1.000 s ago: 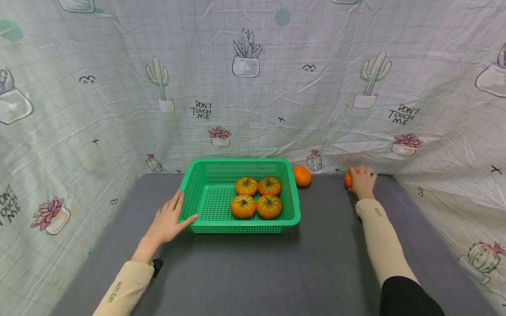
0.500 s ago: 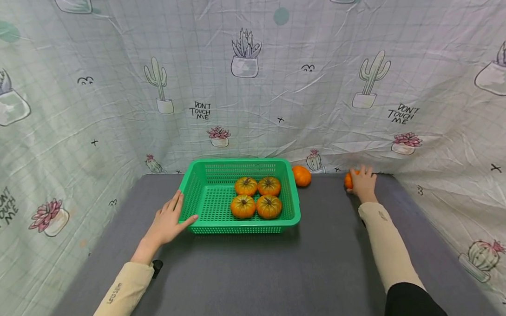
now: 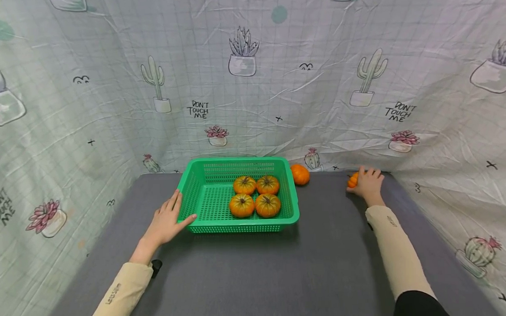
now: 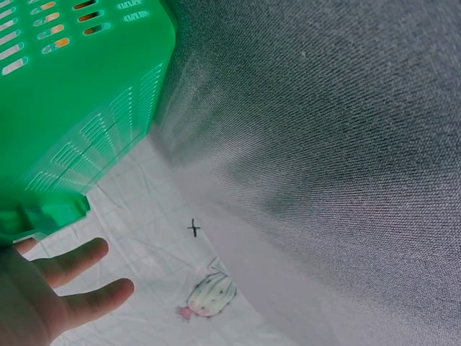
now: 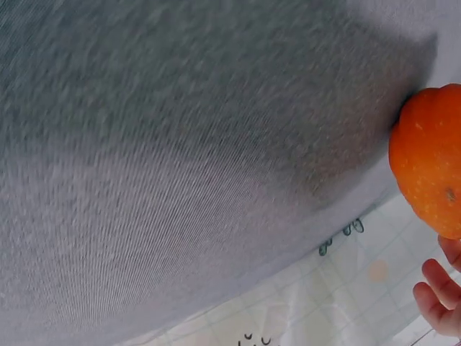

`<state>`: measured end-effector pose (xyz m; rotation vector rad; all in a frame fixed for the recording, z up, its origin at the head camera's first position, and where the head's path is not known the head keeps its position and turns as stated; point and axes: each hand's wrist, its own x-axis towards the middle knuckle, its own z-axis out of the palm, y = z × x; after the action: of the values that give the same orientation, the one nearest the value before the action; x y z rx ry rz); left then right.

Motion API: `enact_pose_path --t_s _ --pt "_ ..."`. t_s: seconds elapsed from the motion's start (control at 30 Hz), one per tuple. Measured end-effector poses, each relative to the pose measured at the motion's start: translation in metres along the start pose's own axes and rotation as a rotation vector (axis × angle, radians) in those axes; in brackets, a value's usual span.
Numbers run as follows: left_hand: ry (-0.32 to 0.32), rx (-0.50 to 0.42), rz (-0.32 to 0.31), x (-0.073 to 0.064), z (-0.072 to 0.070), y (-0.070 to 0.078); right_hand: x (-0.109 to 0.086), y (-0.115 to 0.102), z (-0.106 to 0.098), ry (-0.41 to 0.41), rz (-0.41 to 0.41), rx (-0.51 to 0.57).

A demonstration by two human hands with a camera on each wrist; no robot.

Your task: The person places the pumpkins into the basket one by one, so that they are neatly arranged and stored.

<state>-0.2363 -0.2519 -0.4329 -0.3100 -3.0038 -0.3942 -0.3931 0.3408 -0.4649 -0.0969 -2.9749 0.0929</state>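
Note:
A green plastic basket (image 3: 238,226) sits at the back of the grey table, with several small orange-and-green pumpkins (image 3: 267,205) grouped in its right part. My left hand (image 3: 164,223) rests on the basket's left rim, its fingers spread and fairly straight. In the left wrist view its fingers (image 4: 97,299) extend beside the basket wall. Far to the right, my right hand (image 3: 369,185) holds a small orange pumpkin (image 3: 353,180) by its right side; the hand hides part of it. The right wrist view shows that pumpkin close to the cloth, with fingertips (image 5: 432,306) beside it.
Another orange pumpkin (image 3: 300,174) lies just outside the basket's back right corner. A printed white curtain (image 3: 251,97) hangs behind the table and along both sides. Grey cloth (image 3: 257,278) covers the tabletop.
My right hand and forearm have shifted slightly right, and the pumpkin at that hand has turned, so its stem shows at the left. My left hand stays on the basket rim.

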Motion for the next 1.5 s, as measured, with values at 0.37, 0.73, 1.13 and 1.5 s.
enact_pose_path --t_s 0.37,0.73,1.13,1.5 --pt "-0.001 -0.010 0.000 -0.001 0.000 0.000 -0.008 0.007 -0.007 -0.046 0.023 -0.016" --pt "-0.006 -0.010 0.002 0.001 -0.001 0.000 -0.012 0.010 -0.009 -0.030 0.016 -0.002" --pt "-0.010 -0.008 -0.004 0.001 -0.003 0.000 -0.016 0.000 -0.019 0.045 -0.038 0.033" --pt "-0.007 -0.017 -0.002 -0.001 -0.001 0.001 -0.029 -0.024 -0.033 0.183 -0.183 0.083"
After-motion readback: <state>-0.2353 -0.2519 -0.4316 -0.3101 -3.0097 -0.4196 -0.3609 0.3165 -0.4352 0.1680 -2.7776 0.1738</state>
